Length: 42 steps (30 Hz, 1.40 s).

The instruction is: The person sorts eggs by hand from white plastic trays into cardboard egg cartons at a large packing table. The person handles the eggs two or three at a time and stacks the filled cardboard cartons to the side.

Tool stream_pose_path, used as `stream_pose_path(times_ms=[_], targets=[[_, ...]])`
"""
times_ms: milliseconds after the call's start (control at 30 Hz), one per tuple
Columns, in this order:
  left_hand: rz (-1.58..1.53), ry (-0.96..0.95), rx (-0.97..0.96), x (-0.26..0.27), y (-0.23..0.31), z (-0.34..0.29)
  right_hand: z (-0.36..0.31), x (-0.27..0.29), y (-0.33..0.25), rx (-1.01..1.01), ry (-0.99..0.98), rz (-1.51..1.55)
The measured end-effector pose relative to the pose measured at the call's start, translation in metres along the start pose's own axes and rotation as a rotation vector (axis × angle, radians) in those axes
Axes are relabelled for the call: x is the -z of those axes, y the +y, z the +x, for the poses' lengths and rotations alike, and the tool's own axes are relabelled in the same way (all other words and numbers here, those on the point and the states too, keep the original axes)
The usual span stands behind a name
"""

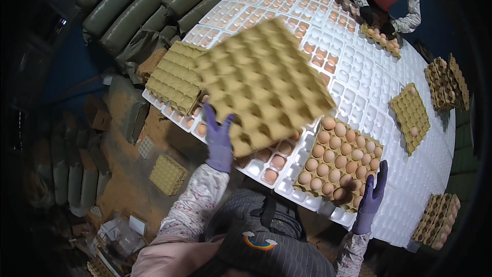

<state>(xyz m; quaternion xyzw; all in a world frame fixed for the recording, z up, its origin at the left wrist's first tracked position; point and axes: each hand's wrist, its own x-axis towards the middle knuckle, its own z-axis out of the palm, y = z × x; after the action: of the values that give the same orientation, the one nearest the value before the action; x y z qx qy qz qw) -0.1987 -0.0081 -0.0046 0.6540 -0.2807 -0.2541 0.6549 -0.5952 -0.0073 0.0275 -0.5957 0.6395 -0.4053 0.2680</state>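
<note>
My left hand [220, 141], in a purple glove, grips the near-left edge of an empty pulp egg tray [266, 82]. The tray is tilted above the white plastic trays, and its far-right edge is blurred. My right hand [372, 197], gloved the same way, is open with thumb and fingers apart, at the right edge of a pulp tray full of brown eggs [338, 161]. That full tray lies on the white trays close to me. Part of the egg rows behind is hidden by the raised tray.
White plastic trays [359, 66] cover the wide surface, several of them holding eggs. Empty pulp trays [177, 77] lie to the left. A co-worker [382, 0] handles an egg tray at the far right. Tray stacks [438, 220] stand along the right, green sacks [120, 10] at far left.
</note>
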Motion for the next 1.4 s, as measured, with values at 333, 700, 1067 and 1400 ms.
stream_pose_path(times_ms=[333, 700, 1067, 1400], targets=[[0.272, 0.615, 0.197, 0.132, -0.119, 0.185, -0.029, -0.075, -0.016, -0.063, -0.156, 0.044], [-0.317, 0.361, 0.182, 0.096, -0.047, 0.148, -0.086, -0.079, -0.041, -0.121, -0.030, -0.193], [0.155, -0.410, -0.873, -0.120, -0.081, -0.021, -0.231, -0.029, 0.019, -0.423, 0.072, -0.326], [-0.118, -1.801, -0.817, -0.143, -0.006, -0.395, -0.424, -0.061, 0.001, -0.906, 0.656, -0.220]])
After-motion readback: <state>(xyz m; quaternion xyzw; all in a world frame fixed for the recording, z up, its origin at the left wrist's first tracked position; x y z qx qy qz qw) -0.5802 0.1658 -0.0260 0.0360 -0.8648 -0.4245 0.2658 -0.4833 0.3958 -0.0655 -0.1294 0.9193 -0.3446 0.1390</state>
